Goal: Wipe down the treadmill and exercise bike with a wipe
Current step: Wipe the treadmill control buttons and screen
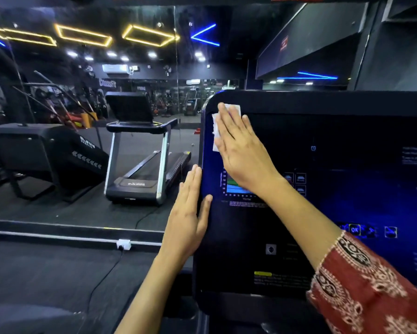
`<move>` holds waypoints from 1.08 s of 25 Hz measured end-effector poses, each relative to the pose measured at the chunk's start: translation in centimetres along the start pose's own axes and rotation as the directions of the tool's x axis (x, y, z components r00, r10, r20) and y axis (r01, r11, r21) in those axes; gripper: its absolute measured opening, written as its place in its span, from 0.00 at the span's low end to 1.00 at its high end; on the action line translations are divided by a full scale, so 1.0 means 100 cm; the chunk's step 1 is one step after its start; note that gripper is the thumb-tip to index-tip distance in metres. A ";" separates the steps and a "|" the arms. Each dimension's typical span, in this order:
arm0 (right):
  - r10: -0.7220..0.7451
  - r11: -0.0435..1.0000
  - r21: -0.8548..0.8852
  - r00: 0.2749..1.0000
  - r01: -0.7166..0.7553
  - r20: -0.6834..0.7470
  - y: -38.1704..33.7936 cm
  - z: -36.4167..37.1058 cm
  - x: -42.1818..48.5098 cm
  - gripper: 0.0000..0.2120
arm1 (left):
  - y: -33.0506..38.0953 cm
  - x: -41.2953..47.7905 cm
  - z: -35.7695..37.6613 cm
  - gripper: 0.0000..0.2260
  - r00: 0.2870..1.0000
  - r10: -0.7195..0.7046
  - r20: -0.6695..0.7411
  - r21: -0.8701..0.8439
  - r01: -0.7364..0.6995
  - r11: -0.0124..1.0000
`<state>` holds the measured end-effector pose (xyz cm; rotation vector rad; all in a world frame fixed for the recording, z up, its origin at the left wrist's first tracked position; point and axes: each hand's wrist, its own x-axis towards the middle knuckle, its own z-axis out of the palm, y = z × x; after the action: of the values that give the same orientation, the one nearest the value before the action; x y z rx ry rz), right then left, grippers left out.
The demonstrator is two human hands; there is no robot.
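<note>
The treadmill's large black console screen (323, 189) fills the right half of the head view, lit faintly blue with a small chart and an OK button. My right hand (241, 150) lies flat with straight fingers on the screen's upper left corner, pressing a white wipe (216, 131) against it; most of the wipe is hidden under the palm. My left hand (189, 213) rests open along the console's left edge, fingers straight, thumb on the screen face.
A wall mirror (82, 116) ahead reflects a treadmill (140, 155), other gym machines and ceiling lights. A white power socket (123, 244) with a black cable sits on the ledge below the mirror. Dark floor lies at lower left.
</note>
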<state>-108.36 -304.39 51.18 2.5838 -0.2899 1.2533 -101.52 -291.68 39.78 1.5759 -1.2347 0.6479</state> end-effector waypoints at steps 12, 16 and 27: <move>-0.479 0.862 -0.111 0.867 0.494 0.136 -0.006 0.013 -0.144 0.27 | 0.052 -0.045 -0.004 0.19 0.793 -0.602 0.092 -0.618 0.519 0.590; 0.036 0.984 -0.174 0.998 -0.046 -0.057 0.021 -0.007 -0.095 0.27 | 0.060 -0.054 -0.005 0.25 0.823 -0.560 0.091 -0.522 0.518 0.677; 0.245 0.957 -0.144 0.968 -0.250 -0.051 0.059 -0.025 -0.204 0.26 | 0.061 -0.091 0.026 0.26 0.980 -0.021 0.196 0.110 -0.001 0.994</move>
<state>-124.36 -307.85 37.36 2.4535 -0.6934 1.2965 -110.65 -290.34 33.30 1.7709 -1.3549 0.5722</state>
